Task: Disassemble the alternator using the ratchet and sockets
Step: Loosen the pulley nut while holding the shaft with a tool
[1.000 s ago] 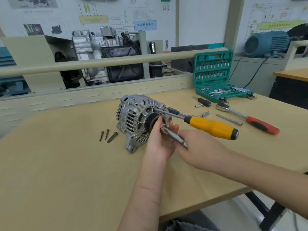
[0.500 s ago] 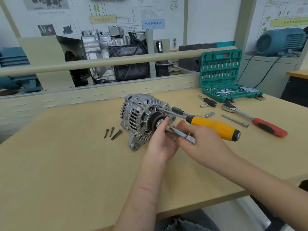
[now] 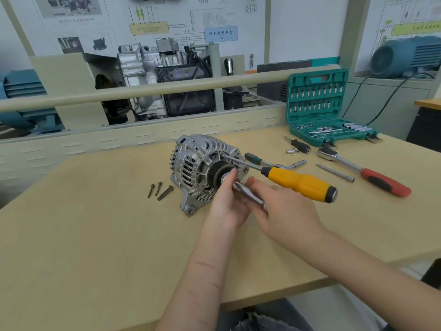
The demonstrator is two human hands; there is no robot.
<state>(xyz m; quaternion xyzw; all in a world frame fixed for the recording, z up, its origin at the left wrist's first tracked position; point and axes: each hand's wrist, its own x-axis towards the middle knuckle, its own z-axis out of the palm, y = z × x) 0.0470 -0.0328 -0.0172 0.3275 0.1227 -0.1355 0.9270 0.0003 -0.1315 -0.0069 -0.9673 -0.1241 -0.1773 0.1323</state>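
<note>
The silver alternator [image 3: 191,168] stands on the wooden table [image 3: 95,235], its black pulley [image 3: 213,174] facing me. A yellow-handled screwdriver [image 3: 300,183] is stuck into the housing beside the pulley. My left hand [image 3: 226,206] reaches up to the pulley's centre and pinches the head of a slim silver wrench [image 3: 248,193] there. My right hand [image 3: 286,213] grips that wrench's handle, just under the screwdriver. The red-handled ratchet [image 3: 381,182] lies untouched at the right.
Three loose bolts [image 3: 160,189] lie left of the alternator. An open green socket case [image 3: 322,111] stands at the back right. In front of it lie a black-handled driver [image 3: 300,145], a green-handled tool [image 3: 254,158] and an extension bar [image 3: 335,173].
My right hand has swung the wrench handle slightly upward about the pulley while my left hand stays at the wrench head. The alternator and the screwdriver stay in place.
</note>
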